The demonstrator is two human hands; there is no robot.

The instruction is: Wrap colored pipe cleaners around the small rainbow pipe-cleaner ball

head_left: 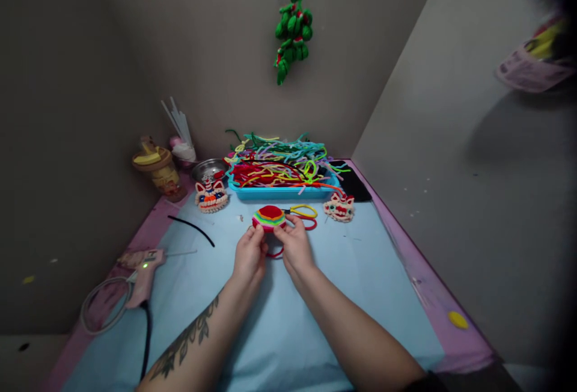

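A round piece (269, 216) with a red centre and rainbow-coloured bands is held above the blue table cover. My left hand (250, 252) pinches its lower left edge, and my right hand (294, 244) pinches its lower right edge. Below it, between the hands, hangs or lies a red strand (274, 254). Scissors with one yellow and one red handle (305, 211) lie just behind my right hand, partly hidden. A lion-like face craft (211, 197) rests to the left, and a similar one (339, 208) is at the right.
A blue tray (279, 194) heaped with coloured fuzzy stems stands at the back beside a metal bowl (210, 169). A pink glue gun (146, 272) with its cable lies left, near a black stem (193, 228). Cups stand back left; a yellow disc (458, 320) lies right.
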